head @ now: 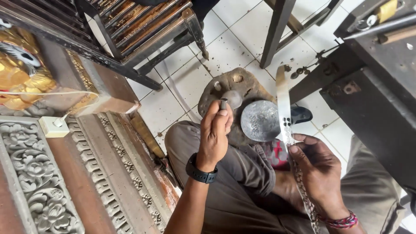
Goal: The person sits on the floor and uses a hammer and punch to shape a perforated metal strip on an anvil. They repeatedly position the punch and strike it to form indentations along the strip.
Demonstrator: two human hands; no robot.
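Over lap: left hand [215, 130] grips small punch [223, 103]; right hand [318, 167] pinches long perforated metal strip [284, 108].

No packages, labels, signs or screens appear anywhere in this view.

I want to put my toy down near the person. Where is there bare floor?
Bare white tiles lie between the dark chair and the wooden block, and more past the block by the chair leg. It is crowded at the lap: the left hand holds a punch, the right hand a metal strip, beside a round metal disc.
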